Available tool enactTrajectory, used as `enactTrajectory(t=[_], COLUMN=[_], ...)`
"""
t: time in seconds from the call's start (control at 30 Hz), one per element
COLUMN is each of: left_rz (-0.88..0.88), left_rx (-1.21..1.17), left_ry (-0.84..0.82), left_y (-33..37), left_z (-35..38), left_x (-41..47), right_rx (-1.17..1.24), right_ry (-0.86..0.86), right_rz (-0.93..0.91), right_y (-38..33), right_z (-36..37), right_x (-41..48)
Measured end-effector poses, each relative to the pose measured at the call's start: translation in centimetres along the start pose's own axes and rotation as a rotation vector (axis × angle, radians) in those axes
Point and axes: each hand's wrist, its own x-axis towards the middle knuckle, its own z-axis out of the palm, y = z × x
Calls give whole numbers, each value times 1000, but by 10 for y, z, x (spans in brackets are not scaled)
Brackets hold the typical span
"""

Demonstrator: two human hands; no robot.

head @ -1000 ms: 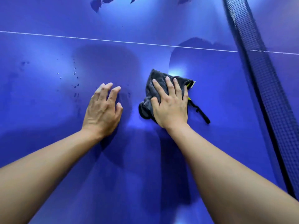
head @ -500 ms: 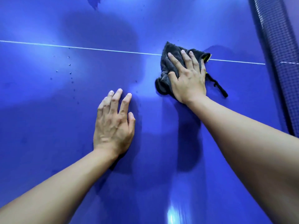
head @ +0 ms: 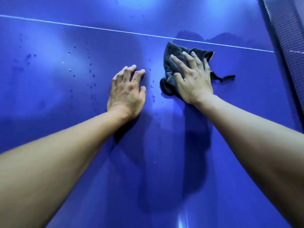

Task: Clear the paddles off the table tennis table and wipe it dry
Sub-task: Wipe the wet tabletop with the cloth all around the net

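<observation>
The blue table tennis table (head: 49, 122) fills the view. My right hand (head: 193, 78) lies flat on a crumpled dark grey cloth (head: 171, 63) and presses it onto the table just below the white centre line (head: 98, 28). A thin strap of the cloth (head: 225, 78) sticks out to the right. My left hand (head: 126, 94) rests palm down on the bare surface beside the cloth, fingers slightly bent, holding nothing. Water drops (head: 91, 74) dot the surface left of my left hand and between the two hands. No paddle is in view.
The dark net (head: 286, 46) runs along the right edge of the view. A faint wet smear (head: 189, 34) shows just beyond the white line above the cloth.
My right hand has drawn the cloth back from the white line toward me. My left hand has shifted forward on the table, nearer the cloth.
</observation>
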Motion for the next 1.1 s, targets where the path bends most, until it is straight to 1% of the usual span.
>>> enactTrajectory(t=[0.1,0.17,0.27,0.33,0.47,0.53,0.63,0.7,0.87,1.0,1.1], left_rz=[-3,28,102,125,49,41,105,102,20,-7,-18], left_rx=[-104,-89,-21,4,31,61,112,133,143,135,117], left_ry=[-60,-25,58,54,56,48,10,-2,-6,-30,-38], left_y=[-5,-4,3,9,10,12,16,19,18,15,16], left_z=[-10,-16,-18,-15,-15,-17,-18,-19,-24,-28,-36], left_x=[2,-21,-97,-166,-295,-350,-416,-453,-526,-558,-559], right_rx=[-5,-9,4,-2,-7,-13,11,25,31,37,42], right_ry=[2,3,3,-6,-29,-31,-53,-62,-32,19,42], right_rz=[-20,-29,-44,-47,-68,-78,-79,-76,-101,-78,-23], right_y=[-12,-18,-28,-34,-49,-56,-68,-76,-94,-110,-131], right_z=[0,0,0,-2,-5,-8,-11,-14,-15,-10,-7], right_x=[-48,-75,-118,-153,-232,-273,-331,-373,-476,-539,-564])
